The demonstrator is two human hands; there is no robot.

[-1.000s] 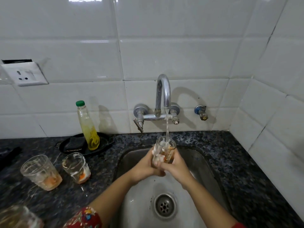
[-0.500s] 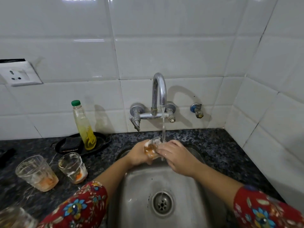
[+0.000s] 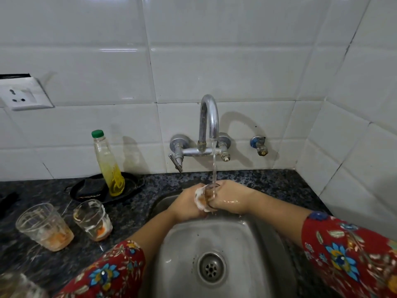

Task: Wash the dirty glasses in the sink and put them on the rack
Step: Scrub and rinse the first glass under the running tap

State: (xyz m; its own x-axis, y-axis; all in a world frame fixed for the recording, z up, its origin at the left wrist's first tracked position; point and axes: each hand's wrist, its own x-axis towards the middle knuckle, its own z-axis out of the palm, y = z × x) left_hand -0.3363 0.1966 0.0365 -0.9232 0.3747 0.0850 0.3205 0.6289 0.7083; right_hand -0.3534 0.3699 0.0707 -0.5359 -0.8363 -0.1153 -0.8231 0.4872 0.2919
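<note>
Red floral sleeves (image 3: 352,254), bare forearms.

A green-capped bottle (image 3: 108,163) of yellow liquid stands on a black tray (image 3: 131,188); a wall socket (image 3: 22,96) sits left.

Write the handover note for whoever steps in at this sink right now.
Left hand and right hand both clasp one soapy glass under the running tap, over the sink.
Two dirty glasses stand on the counter to the left; another shows blurred at the bottom-left edge.
Done: none visibly finished. Left: rinse this one, wash the rest, rack them. No rack in view.
</note>
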